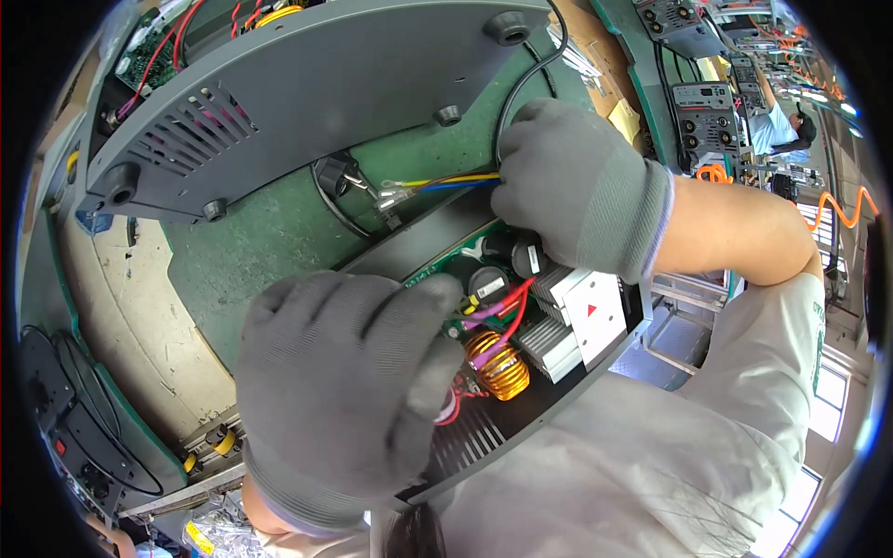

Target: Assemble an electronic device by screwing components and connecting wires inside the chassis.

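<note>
An open dark metal housing [535, 432] lies tilted in front of my body. Inside it are black capacitors [479, 277], a copper-wound ring coil [502, 372], silver finned heat sinks [551, 349] and red and pink wires [514, 312]. My left hand [344, 391], in a grey knit glove, is closed over the housing's left part; its curled fingers hide whatever they hold. Along the housing's far side, my gloved right hand [567, 181] is closed round a black cable [503, 116]. Yellow and blue leads [456, 181] with metal terminals [395, 197] stick out leftward from it.
A larger grey housing [326, 93] with vent slots and rubber feet stands on edge across the green bench mat [251, 270]. A black plug [337, 174] lies beneath it. Panelled units [709, 130] stand at right, near orange coiled hoses [842, 209]; another person [777, 130] is beyond.
</note>
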`<state>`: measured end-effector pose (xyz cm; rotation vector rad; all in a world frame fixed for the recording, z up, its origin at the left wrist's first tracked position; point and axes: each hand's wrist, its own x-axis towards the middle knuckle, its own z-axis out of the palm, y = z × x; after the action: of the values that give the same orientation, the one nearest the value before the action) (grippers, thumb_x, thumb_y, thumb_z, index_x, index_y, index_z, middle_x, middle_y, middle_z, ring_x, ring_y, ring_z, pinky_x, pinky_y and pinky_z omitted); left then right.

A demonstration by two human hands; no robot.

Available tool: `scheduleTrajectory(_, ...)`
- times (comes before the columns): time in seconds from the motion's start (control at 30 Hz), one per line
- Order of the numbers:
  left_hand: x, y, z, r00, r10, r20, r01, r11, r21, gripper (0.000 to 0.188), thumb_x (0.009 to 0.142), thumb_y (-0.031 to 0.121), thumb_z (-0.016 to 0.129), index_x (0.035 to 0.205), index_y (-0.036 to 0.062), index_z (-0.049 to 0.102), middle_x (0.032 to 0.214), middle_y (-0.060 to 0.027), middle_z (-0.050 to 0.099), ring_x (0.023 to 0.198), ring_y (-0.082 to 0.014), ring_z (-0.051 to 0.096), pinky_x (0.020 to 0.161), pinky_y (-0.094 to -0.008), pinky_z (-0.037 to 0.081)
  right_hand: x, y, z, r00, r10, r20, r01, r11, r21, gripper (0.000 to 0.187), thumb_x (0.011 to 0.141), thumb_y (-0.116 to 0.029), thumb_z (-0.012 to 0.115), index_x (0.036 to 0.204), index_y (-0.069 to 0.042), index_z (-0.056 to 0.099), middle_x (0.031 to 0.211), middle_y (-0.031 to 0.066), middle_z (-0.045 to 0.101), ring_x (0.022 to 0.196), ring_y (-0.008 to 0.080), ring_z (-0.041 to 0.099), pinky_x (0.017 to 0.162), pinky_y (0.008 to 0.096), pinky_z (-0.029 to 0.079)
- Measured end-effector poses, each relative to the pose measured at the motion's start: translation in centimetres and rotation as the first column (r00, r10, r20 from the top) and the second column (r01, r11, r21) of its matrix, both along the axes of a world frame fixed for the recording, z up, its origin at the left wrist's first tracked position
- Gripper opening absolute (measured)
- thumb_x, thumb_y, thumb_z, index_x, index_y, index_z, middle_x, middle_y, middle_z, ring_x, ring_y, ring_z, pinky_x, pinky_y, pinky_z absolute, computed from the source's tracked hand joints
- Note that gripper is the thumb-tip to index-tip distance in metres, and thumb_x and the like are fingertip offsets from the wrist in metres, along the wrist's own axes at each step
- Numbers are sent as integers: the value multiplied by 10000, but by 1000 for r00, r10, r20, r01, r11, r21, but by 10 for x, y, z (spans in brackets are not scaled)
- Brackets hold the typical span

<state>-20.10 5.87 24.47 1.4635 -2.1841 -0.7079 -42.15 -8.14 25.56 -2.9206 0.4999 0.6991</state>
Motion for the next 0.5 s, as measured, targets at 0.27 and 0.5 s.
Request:
scheduleTrajectory(0.27,11,13,-4,963,-129,-236,95,984,-149,200,682,199,778,599,120,614,637,-26,604,653,-235,612,620,-397,427,1,13,23,985,-108,135,117,991,-61,76,802,-209,736,854,-154,741,865,59,683,942,282,654,829,429,512)
scheduleTrajectory(0.5,-3,22,1,991,-13,137,28,994,-110,209,708,214,738,571,121,611,629,-46,599,720,-265,621,673,-414,442,25,13,5,957,-185,224,232,951,-204,146,877,-242,711,987,-156,756,921,75,687,969,300,663,852,440,527)
